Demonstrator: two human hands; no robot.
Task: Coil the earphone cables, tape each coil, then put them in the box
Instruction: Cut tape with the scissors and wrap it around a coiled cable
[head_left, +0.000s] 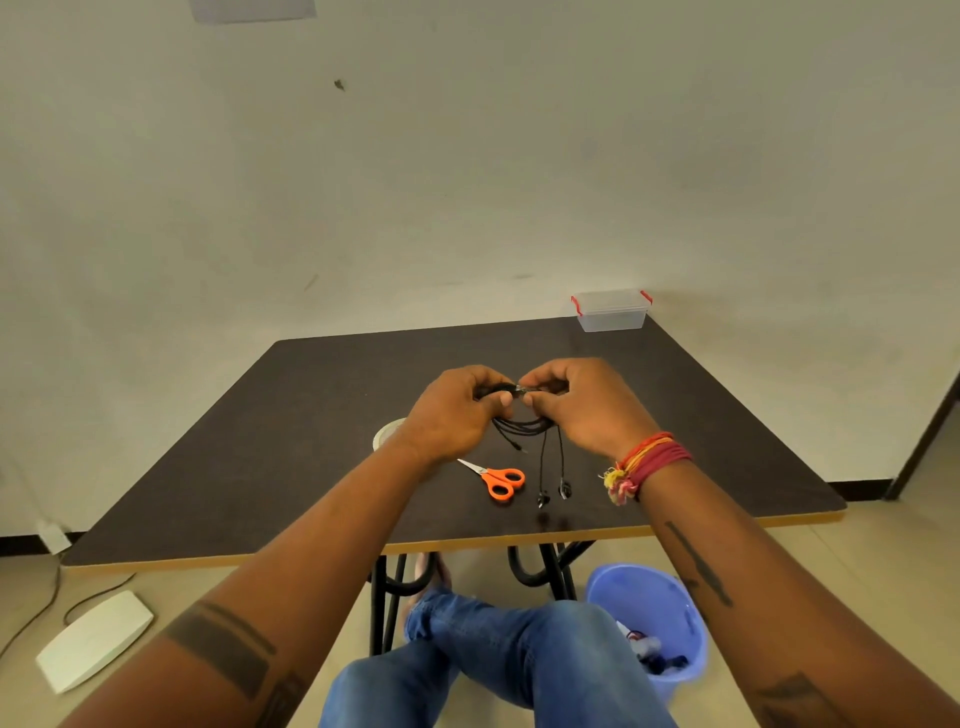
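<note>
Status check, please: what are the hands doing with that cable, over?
Left hand and right hand both pinching the coiled cable above the table. Earbuds dangling. Box closed, far corner. Nothing in the way.

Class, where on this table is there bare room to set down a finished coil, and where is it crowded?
Free: the far left stretch of the table, and the right side between the right hand and the box. Crowded: the near middle, with scissors, earbuds and tape roll.
</note>
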